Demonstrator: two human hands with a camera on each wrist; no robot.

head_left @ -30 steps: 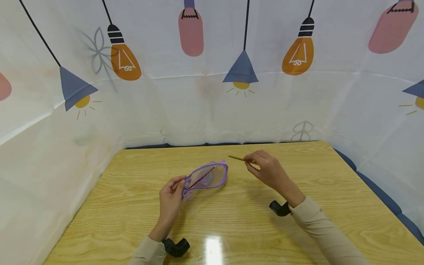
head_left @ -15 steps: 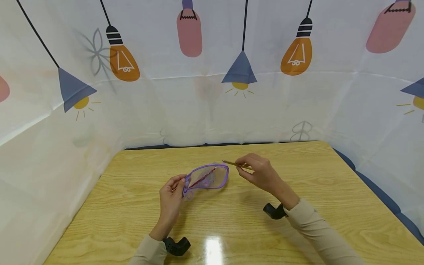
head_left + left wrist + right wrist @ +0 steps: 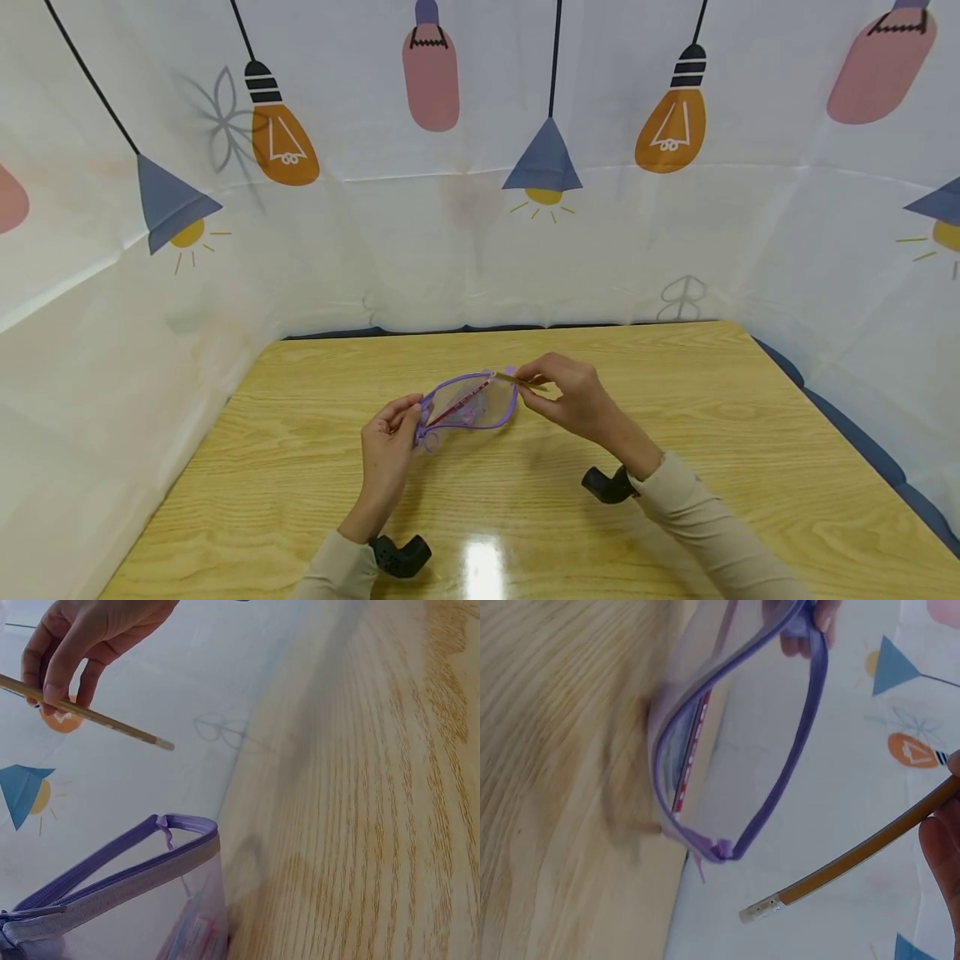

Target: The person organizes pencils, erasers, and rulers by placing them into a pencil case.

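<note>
My left hand grips one end of a see-through purple pencil case, its zipped mouth spread wide. Inside lies a red patterned pencil, slanting toward the far end; a pinkish item in the case shows only blurred through the mesh. Between thumb and fingers, my right hand pinches a yellow-brown pencil with a pale eraser at its free end. That eraser end points left and overlaps the far end of the case's mouth in the head view; the left wrist view has it above the rim.
A wood-grain table lies under both hands. Behind it and along the sides hangs a white cloth printed with lamps and bulbs. Black wrist cameras, one at the left and one at the right, jut inward from the wrists.
My right hand has moved left and slightly down with the yellow-brown pencil, bringing its eraser end from beside the case to over its mouth. The left hand and the case stay nearly still.
</note>
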